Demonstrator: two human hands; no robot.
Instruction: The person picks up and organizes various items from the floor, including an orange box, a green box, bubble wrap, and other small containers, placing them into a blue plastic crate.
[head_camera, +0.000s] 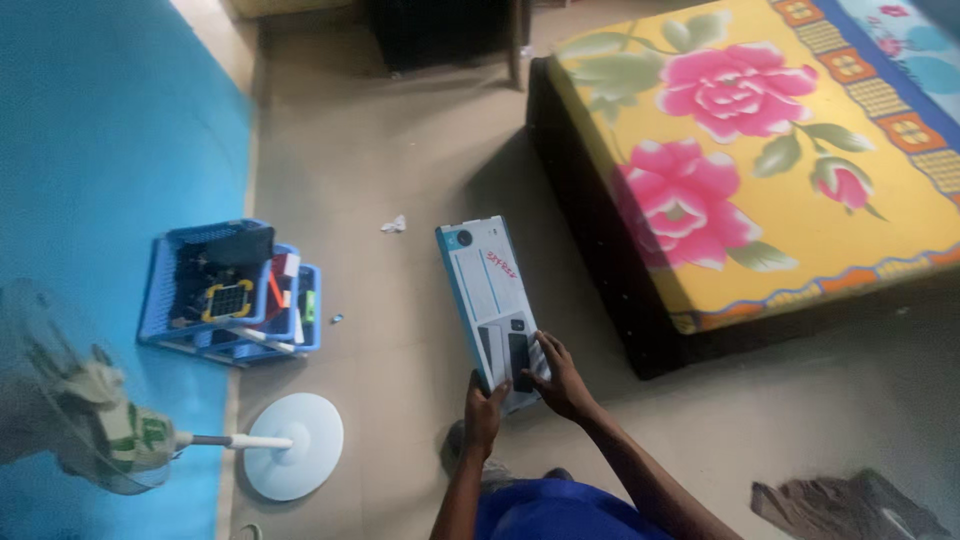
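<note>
Tiled floor (400, 150), box (480, 280) between both hands

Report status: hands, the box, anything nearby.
Left hand and right hand grip long white-and-blue box at its near end. Blue basket, fan base off left.

Ahead of the hands: the long white-and-blue box (485, 300) fills the way, held at its near end by the left hand (483, 410) and right hand (558, 378).
Right of the hands: the dark-sided mattress with a flowered cover (740, 170) blocks that side; a strip of bare floor (780, 410) runs between.
Left of the hands: open floor, then the blue baskets (225, 290) and the standing fan's round base (295, 445).
Far ahead: a scrap of paper (395, 224) on otherwise open floor.
</note>
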